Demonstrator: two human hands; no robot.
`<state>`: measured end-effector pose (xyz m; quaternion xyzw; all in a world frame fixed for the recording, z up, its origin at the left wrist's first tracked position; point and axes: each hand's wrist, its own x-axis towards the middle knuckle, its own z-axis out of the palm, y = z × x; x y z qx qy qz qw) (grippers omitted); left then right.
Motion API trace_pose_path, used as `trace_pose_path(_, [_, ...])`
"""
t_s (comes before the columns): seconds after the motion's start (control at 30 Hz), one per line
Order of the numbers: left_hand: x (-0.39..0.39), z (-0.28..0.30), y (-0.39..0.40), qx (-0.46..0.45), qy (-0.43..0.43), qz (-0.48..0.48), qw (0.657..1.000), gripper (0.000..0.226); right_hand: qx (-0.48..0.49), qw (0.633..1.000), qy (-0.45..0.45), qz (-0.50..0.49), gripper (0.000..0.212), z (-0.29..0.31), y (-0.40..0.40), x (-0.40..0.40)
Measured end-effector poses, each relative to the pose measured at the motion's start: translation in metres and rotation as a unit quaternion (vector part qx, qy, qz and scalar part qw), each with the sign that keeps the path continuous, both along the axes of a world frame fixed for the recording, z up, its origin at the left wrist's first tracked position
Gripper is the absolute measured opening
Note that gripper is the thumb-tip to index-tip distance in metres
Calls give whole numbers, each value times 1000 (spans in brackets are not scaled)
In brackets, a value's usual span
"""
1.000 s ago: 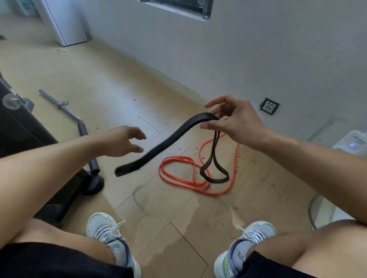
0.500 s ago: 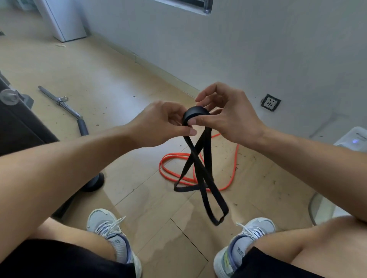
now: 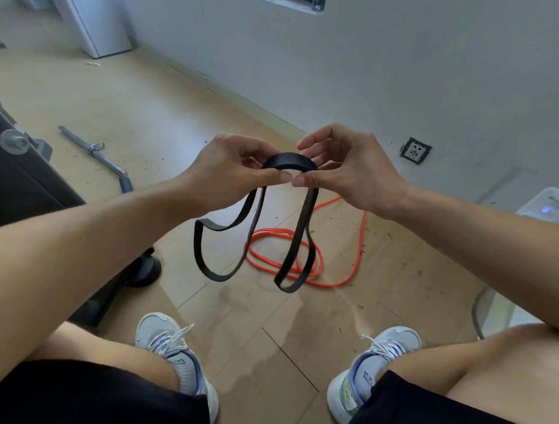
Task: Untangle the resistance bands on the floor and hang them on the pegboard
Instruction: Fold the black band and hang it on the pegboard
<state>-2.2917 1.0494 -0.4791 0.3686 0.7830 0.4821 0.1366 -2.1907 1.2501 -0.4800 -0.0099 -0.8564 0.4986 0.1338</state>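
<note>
Black band [image 3: 257, 242] is off the floor, pinched at its top arc by your left hand [image 3: 233, 172] and right hand [image 3: 348, 169]; two loops dangle. Spread hands apart slowly, let twists drop out. Orange band [image 3: 302, 272] lies coiled on the floor [image 3: 151, 90] below.

The black band [image 3: 289, 162] disappears behind both thumbs where the left hand [image 3: 230, 169] and right hand [image 3: 351, 169] pinch it, so the folds inside the fingers [image 3: 320, 136] cannot be made out. Its hanging loops cross over part of the orange band [image 3: 357, 242]. The left arm covers the lower end of the metal bar [image 3: 93, 149]. The frame on the wall [image 3: 298, 3] is cut by the top edge. Shoe lettering [image 3: 367, 379] is too blurred to read.
</note>
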Motion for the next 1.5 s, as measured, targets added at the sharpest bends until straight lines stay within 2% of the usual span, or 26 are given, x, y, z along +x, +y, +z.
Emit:
trace_pose_path(0.17, [2, 2, 1, 4, -7, 4, 1000, 17, -1, 999, -29, 18, 45, -9, 2, -4])
trace_pose_path(0.33, [7, 1, 6, -5, -1, 13, 1000, 16, 18, 999, -41, 24, 28, -21, 1, -4])
trace_pose_path(0.5, [10, 0, 8, -14, 3, 9, 1000, 14, 8, 997, -64, 31, 21, -27, 6, -1])
trace_pose_path(0.87, [6, 0, 6, -22, 15, 2, 1000, 15, 20, 996, -87, 20, 24, -35, 11, 3])
trace_pose_path(1.23, [0, -1, 3, -34, 39, 14, 999, 14, 28, 997, -71, 15, 29, -37, 8, -2])
trace_pose_path(1.5, [4, 3, 8, -18, 39, 22, 999, 15, 9, 997, -70, 14, 22, -44, 10, -2])
